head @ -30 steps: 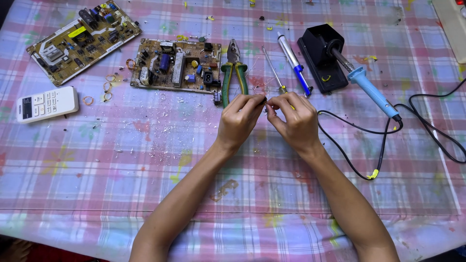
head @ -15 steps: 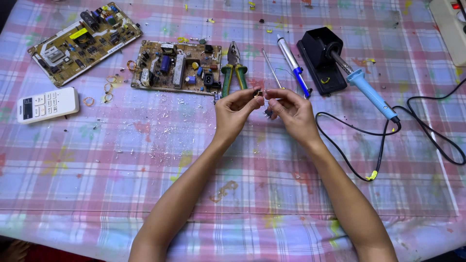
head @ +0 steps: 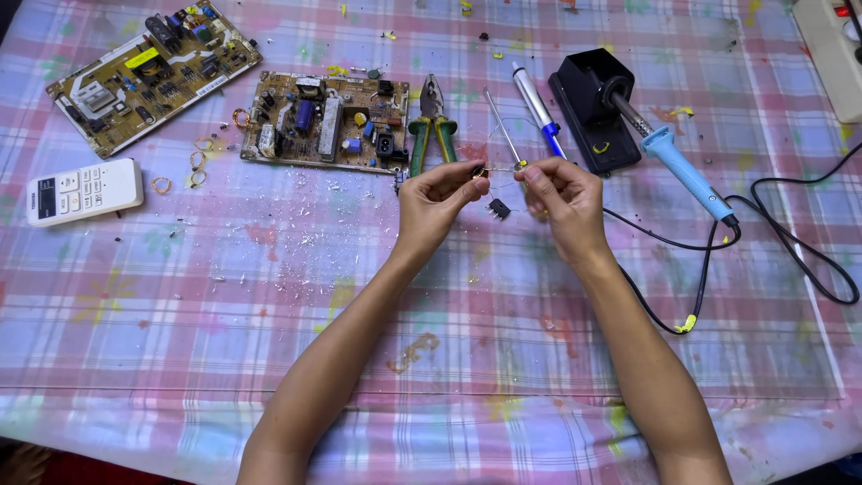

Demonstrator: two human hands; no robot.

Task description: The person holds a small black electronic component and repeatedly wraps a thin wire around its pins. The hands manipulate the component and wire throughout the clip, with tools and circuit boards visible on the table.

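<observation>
My left hand [head: 438,196] and my right hand [head: 564,199] are raised a little above the checked tablecloth [head: 269,296], fingertips facing each other. Between them runs a thin wire [head: 501,169]. My left thumb and forefinger pinch its dark left end, and my right fingers pinch its other end. A small black part with legs [head: 498,209] lies on the cloth just below the gap between the hands.
Behind the hands lie green-handled pliers [head: 431,135], a thin screwdriver [head: 499,121], a blue-and-white pen-shaped tool [head: 536,108], a black stand [head: 593,112] and a blue soldering iron [head: 687,175] with its black cable [head: 795,256]. Two circuit boards [head: 323,121] [head: 153,72] and a white remote [head: 83,190] are at the left.
My hands were pressed together a second ago. They have since drawn apart sideways and moved slightly away from me, so the thin wire now shows between the fingertips.
</observation>
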